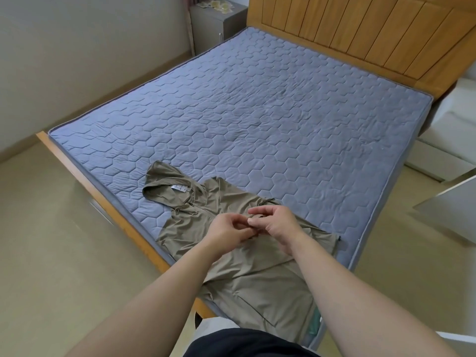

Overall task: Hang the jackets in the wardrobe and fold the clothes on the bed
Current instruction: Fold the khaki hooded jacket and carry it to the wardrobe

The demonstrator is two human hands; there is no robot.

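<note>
Olive hooded jacket (pixel 180 228) lying flat on the near corner of the bed, hood to the left, left hand (pixel 226 233) with curled fingers pinching the jacket front, right hand (pixel 277 222) touching it and pinching the same spot, grey quilted mattress (pixel 283 112), wooden headboard (pixel 360 29) behind.
</note>
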